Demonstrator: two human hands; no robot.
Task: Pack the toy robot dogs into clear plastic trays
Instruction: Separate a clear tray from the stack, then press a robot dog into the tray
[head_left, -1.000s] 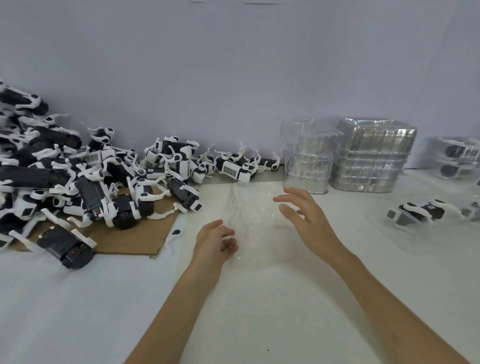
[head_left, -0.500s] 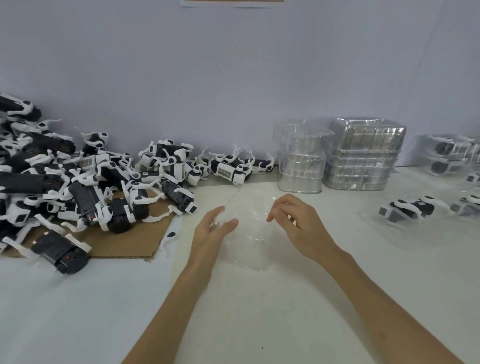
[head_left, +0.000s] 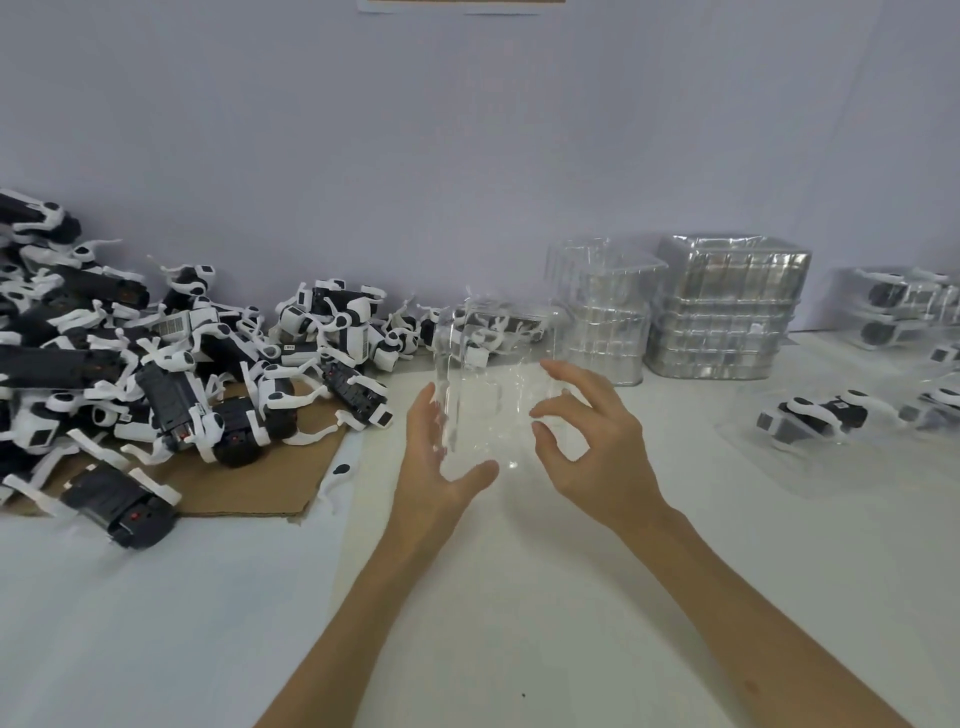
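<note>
A clear plastic tray (head_left: 493, 395) is held up off the white table, tilted nearly upright between my hands. My left hand (head_left: 434, 467) lies along its left side with the fingers stretched up and the thumb hooked under its lower edge. My right hand (head_left: 592, 447) pinches its right side with curled fingertips and thumb. A big heap of black-and-white toy robot dogs (head_left: 171, 364) lies to the left, partly on a sheet of cardboard (head_left: 249, 488). One dog (head_left: 815, 415) lies in a clear tray at the right.
Two stacks of empty clear trays (head_left: 602, 322) (head_left: 727, 312) stand against the back wall right of the held tray. Packed trays (head_left: 904, 306) are piled at the far right. A white dog part (head_left: 337, 473) lies by the cardboard's edge.
The tray lay flat on the table a second ago. Both hands closed in on its sides and have lifted and tipped it up.
</note>
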